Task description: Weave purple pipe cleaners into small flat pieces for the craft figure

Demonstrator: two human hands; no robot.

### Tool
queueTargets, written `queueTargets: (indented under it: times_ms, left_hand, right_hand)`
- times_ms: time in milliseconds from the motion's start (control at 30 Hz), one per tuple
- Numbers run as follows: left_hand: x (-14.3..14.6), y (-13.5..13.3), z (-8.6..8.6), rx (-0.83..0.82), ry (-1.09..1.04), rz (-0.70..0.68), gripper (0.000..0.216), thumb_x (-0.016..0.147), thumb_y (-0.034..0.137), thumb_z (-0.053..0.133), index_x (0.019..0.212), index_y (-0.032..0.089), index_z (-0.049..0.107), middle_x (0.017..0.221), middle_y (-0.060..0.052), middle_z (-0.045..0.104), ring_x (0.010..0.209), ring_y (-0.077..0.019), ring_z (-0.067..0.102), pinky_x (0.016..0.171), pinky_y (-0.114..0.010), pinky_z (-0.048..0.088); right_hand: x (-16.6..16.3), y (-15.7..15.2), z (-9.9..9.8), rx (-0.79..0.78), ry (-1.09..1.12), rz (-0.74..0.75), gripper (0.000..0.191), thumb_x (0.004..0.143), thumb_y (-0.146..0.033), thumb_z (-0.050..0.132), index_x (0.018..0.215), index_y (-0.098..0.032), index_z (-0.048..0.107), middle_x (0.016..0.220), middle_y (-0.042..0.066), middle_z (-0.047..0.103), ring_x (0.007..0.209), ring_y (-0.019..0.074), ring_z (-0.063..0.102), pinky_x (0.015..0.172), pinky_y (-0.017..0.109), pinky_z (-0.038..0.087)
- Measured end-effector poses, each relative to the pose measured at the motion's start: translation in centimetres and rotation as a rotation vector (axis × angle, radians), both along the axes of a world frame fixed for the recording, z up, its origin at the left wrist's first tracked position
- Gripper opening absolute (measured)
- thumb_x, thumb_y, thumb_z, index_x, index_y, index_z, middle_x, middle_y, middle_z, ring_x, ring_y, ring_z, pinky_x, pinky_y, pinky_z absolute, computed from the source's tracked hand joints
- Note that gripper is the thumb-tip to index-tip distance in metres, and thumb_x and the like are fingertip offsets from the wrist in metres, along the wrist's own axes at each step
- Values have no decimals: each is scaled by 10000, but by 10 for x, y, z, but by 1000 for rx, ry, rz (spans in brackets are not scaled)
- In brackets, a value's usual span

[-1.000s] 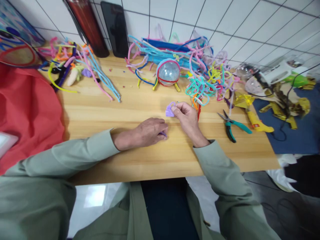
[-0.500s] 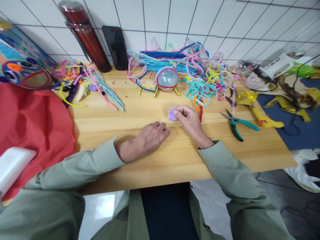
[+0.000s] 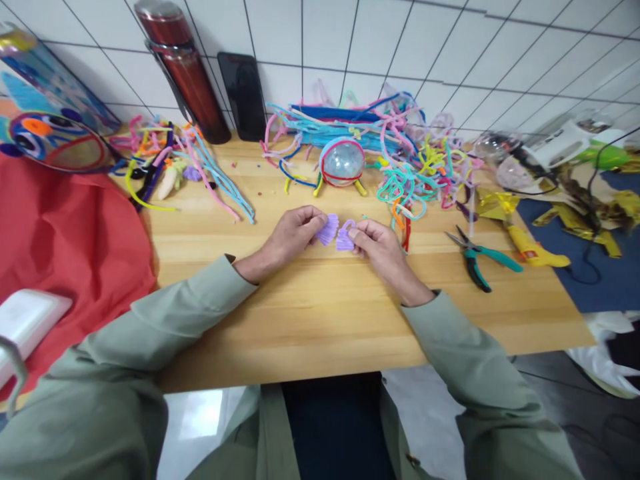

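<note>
Between thumb and fingers, my left hand (image 3: 295,233) pinches a purple fan-shaped pipe-cleaner piece (image 3: 328,230). Just to its right, my right hand (image 3: 379,248) grips a second purple pipe-cleaner piece (image 3: 345,239), which has a small loop at its top. The two pieces are held side by side above the wooden table, with a narrow gap between them. Behind them stands a clear ball (image 3: 343,162) banded with red and pink pipe cleaners, on short yellow feet.
Bundled pipe cleaners (image 3: 340,127) lie along the tiled wall. Pliers (image 3: 480,257) and a yellow glue gun (image 3: 535,247) rest on the right. A red thermos (image 3: 187,73), a phone (image 3: 243,97) and a red cloth (image 3: 75,247) are on the left.
My left hand has lifted and turned, and now shows a purple piece in its fingers beside the other. My right hand still holds its piece at nearly the same place.
</note>
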State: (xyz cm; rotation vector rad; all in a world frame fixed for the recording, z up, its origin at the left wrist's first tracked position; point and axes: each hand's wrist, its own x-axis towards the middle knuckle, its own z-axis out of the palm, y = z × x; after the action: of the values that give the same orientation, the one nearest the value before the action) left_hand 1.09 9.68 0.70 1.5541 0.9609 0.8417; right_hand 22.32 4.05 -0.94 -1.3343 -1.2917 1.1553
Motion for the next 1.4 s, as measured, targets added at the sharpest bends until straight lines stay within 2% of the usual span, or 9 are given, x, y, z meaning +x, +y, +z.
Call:
queueTargets:
  times_ms: [300, 467, 733, 800, 900, 1000, 1067, 1200, 1400]
  left_hand:
    - [4, -5, -8, -203, -142, -162, 185, 931, 352, 703, 928, 175, 648, 663, 4, 688, 561, -128, 641, 560, -235, 529]
    - [4, -6, -11, -190, -135, -153, 303, 891, 448, 773, 965, 174, 668, 801, -1, 716, 642, -117, 651, 602, -233, 543]
    - [4, 0, -14, -90, -170, 1, 295, 834, 445, 817, 835, 179, 691, 750, 3, 671, 641, -108, 543, 619, -241, 460]
    - [4, 0, -12, -99, -185, 47, 286, 824, 438, 827, 832, 180, 705, 737, 5, 665, 621, -105, 525, 606, -244, 451]
    - [4, -1, -9, -134, -232, 50, 328, 793, 466, 864, 870, 175, 732, 817, -21, 722, 681, -124, 598, 633, -250, 498]
    - [4, -5, -6, -169, -255, 1, 408, 784, 526, 887, 909, 164, 745, 871, -45, 758, 766, -153, 676, 689, -266, 552]
    - [4, -8, -5, -186, -263, -39, 434, 792, 548, 889, 930, 161, 750, 893, -50, 771, 794, -161, 702, 720, -275, 575]
    - [4, -10, -1, -206, -287, -101, 464, 836, 615, 836, 917, 167, 743, 909, -52, 777, 803, -162, 714, 759, -286, 602]
    - [2, -10, 6, -82, -184, -68, 465, 862, 603, 807, 751, 170, 678, 714, -28, 693, 655, -128, 609, 662, -259, 531]
  right_hand:
    - [-3, 0, -2, 19, -15, 32, 370, 863, -573, 769, 809, -223, 660, 646, -48, 581, 568, 107, 463, 577, 275, 386]
    - [-6, -1, 1, 31, -41, 47, 356, 867, -564, 759, 804, -228, 660, 647, -52, 569, 578, 109, 463, 605, 281, 426]
    - [0, 1, 1, 50, -132, 31, 302, 920, -495, 699, 801, -220, 661, 693, -26, 618, 633, 136, 521, 654, 303, 456]
    - [1, 2, -1, 116, -245, 4, 257, 935, -467, 686, 859, -222, 687, 794, 6, 686, 716, 165, 596, 711, 326, 502]
    - [-2, 2, 0, 324, -470, -93, 213, 916, -421, 731, 1018, -234, 719, 1058, 69, 738, 910, 220, 667, 830, 386, 551]
    - [-8, 1, 4, 449, -552, -99, 181, 948, -391, 717, 1056, -246, 721, 1070, 71, 741, 971, 237, 669, 886, 409, 545]
    - [-12, 1, 5, 426, -516, -77, 149, 979, -393, 689, 982, -247, 720, 951, 45, 745, 891, 219, 660, 844, 388, 533]
    - [-13, 1, 6, 237, -333, -54, 255, 990, -479, 683, 929, -234, 722, 811, 16, 722, 713, 174, 604, 706, 343, 490]
    - [-12, -2, 8, 154, -184, -8, 287, 929, -506, 731, 885, -222, 718, 768, 1, 700, 706, 162, 590, 690, 325, 473]
